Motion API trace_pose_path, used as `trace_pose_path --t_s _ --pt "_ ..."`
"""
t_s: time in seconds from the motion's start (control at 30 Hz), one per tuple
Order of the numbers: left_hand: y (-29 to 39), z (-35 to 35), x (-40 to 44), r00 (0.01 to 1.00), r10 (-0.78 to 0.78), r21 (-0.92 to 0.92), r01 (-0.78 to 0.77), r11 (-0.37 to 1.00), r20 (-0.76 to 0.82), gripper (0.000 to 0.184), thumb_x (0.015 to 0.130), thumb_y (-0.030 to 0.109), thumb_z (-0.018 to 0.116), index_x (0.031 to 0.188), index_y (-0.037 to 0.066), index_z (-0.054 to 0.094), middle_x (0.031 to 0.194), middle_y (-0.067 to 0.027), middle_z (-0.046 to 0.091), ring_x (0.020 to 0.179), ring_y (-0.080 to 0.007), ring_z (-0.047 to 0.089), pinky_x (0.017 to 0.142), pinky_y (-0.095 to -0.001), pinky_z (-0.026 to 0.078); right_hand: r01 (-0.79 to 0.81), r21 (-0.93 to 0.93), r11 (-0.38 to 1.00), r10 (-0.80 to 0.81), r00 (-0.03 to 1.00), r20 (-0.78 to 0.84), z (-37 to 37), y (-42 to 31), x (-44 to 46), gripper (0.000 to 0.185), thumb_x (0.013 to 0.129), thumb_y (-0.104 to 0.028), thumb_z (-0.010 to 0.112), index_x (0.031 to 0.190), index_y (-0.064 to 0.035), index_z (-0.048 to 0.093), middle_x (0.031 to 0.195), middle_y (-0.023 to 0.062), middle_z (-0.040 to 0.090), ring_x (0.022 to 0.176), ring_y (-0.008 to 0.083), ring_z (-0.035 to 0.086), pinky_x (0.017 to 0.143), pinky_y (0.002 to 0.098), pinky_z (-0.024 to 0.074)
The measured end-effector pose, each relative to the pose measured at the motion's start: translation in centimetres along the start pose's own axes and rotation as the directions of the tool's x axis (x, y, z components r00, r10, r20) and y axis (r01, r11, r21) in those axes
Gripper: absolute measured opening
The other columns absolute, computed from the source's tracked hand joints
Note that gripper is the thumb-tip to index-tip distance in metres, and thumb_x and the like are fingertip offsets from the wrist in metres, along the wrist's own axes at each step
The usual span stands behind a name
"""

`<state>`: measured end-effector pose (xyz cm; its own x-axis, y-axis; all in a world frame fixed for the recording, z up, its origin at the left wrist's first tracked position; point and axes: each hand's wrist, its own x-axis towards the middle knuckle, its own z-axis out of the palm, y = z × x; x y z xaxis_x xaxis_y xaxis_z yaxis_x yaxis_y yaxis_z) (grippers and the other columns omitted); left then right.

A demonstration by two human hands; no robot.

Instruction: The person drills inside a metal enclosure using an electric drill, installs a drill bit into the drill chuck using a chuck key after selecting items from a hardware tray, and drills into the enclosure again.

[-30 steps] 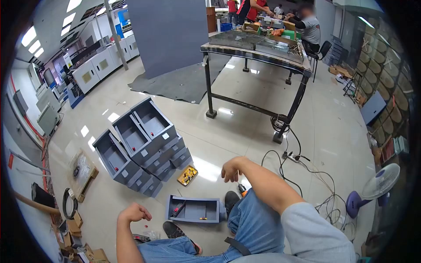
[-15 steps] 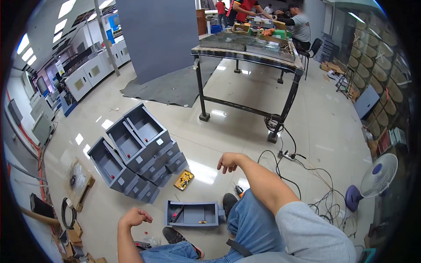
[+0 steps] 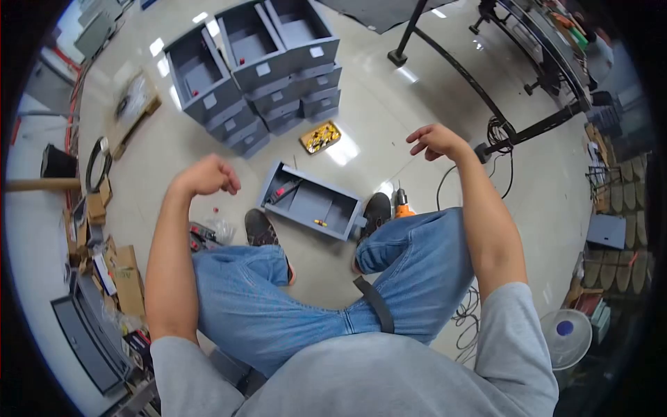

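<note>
My left hand (image 3: 210, 175) hangs in the air above the floor near my left shoe, fingers loosely bent and holding nothing. Away to the right, my right hand (image 3: 433, 142) is also raised, its fingers apart around nothing. Between my shoes a long grey metal drawer (image 3: 300, 220) lies at an angle on the floor, its hollow side up. It contains a red-and-black tool (image 3: 283, 192) and a small yellow piece (image 3: 320, 223). Just beyond it sits a yellow tray (image 3: 334, 141) of small dark and yellow parts. An orange drill (image 3: 402, 206) stands beside my right shoe.
Stacked grey drawers (image 3: 215, 103) rise at the far left, some with small red pieces inside. Red-and-black tools (image 3: 203, 235) and a plastic bag lie by my left shoe. A black-framed table (image 3: 464, 75) stands at upper right; cables and a fan (image 3: 566, 339) are on the right.
My view has tipped downward, so the drawer and stack appear higher and the drawer looks turned. Both hands stay raised and hold nothing.
</note>
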<state>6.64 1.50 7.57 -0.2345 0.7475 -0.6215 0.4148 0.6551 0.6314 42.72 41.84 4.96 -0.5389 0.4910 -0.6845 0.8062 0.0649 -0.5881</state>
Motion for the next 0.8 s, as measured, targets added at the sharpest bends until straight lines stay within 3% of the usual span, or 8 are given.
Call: trace_pose_path --t_s 0.07,0.2,0.3,0.63,0.8 --pt "1.0 0.0 -0.6 1.0 -0.013 -0.004 0.013 1.0 -0.002 0.019 0.081 -0.005 0.055 0.086 -0.003 0.074 0.082 -0.0111 0.074 0.081 -0.0174 0.073 0.073 -0.0296 0.055 -0.007 -0.025 1.0 0.006 1.0 -0.008 -0.1 0.0 0.0 0.042 0.086 -0.003 0.042 0.118 -0.0135 0.069 0.094 0.0061 0.076 0.054 0.0091 0.059 0.058 0.026 0.0541" --pt "1.4 0.0 -0.6 1.0 -0.011 -0.017 0.011 1.0 -0.007 0.018 0.08 -0.004 0.056 0.086 -0.003 0.074 0.082 -0.0105 0.074 0.081 -0.0163 0.073 0.072 -0.0286 0.054 0.008 0.005 1.0 -0.007 0.999 -0.045 0.6 -1.1 -0.6 0.038 0.085 0.001 0.046 0.115 -0.0045 0.068 0.092 0.0095 0.075 0.052 0.0089 0.054 0.054 0.0252 0.0512" --pt "1.3 0.1 -0.7 1.0 -0.01 0.002 0.01 1.0 -0.006 0.018 0.08 -0.004 0.057 0.086 -0.002 0.074 0.082 -0.0098 0.074 0.08 -0.0156 0.072 0.07 -0.0284 0.053 0.001 -0.054 0.999 -0.002 1.0 -0.022 0.5 -0.7 0.2 0.045 0.084 -0.002 0.041 0.116 -0.0137 0.07 0.093 0.0054 0.075 0.054 0.008 0.06 0.056 0.0258 0.0536" --pt "1.8 0.2 -0.9 0.999 -0.04 0.011 0.04 0.999 -0.003 0.019 0.081 -0.002 0.057 0.086 0.001 0.075 0.082 -0.0082 0.074 0.081 -0.0137 0.072 0.068 -0.0282 0.052 -0.001 -0.058 0.998 0.0 1.0 -0.019 0.7 -1.1 -0.1 0.044 0.086 -0.001 0.04 0.118 -0.0106 0.069 0.093 0.0061 0.075 0.054 0.0083 0.058 0.057 0.0268 0.0542" --pt "1.8 0.3 -0.9 0.999 -0.049 0.016 0.049 0.999 -0.013 0.017 0.081 -0.002 0.058 0.086 -0.001 0.074 0.082 -0.009 0.074 0.081 -0.0151 0.072 0.069 -0.028 0.053 0.009 -0.009 1.0 -0.009 1.0 -0.023 0.8 -1.3 -0.5 0.038 0.085 0.0 0.046 0.117 -0.0041 0.068 0.091 0.0092 0.075 0.053 0.0087 0.057 0.054 0.0249 0.0517"
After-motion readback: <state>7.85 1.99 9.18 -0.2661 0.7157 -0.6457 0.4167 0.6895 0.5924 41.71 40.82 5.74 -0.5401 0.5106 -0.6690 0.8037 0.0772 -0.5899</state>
